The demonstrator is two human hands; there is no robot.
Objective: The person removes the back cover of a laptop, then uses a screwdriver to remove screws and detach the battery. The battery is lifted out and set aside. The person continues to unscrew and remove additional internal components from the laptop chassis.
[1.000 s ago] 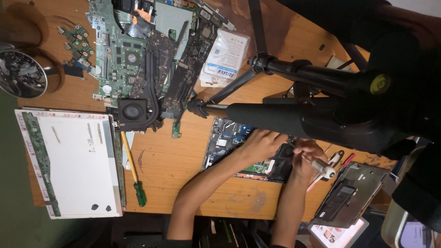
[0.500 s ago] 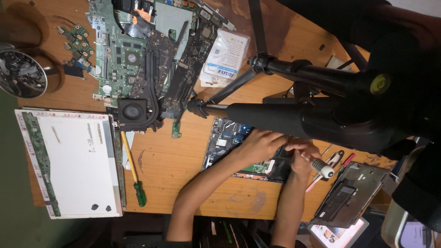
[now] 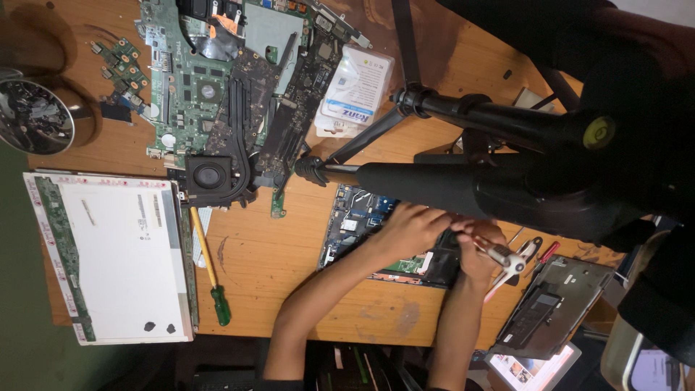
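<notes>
My left hand [image 3: 409,230] rests flat on an opened laptop base [image 3: 355,217] with a blue and green circuit board, lying on a wooden table [image 3: 275,253]. Close beside it, my right hand [image 3: 479,250] is shut on a small screwdriver with a silver and white handle [image 3: 507,257]. The tip points down at the laptop base's right end, where it is hidden by my fingers. Both forearms come in from the bottom edge.
A black tripod [image 3: 463,181] crosses above the hands. A green motherboard [image 3: 195,87] with a black fan [image 3: 208,175], a white box [image 3: 358,90], a screen panel [image 3: 116,253], a green-handled screwdriver [image 3: 210,275], a metal bowl [image 3: 32,116] and a grey laptop part [image 3: 550,304] lie around.
My right hand with the screwdriver has shifted slightly at the laptop base. My left hand stays on the board.
</notes>
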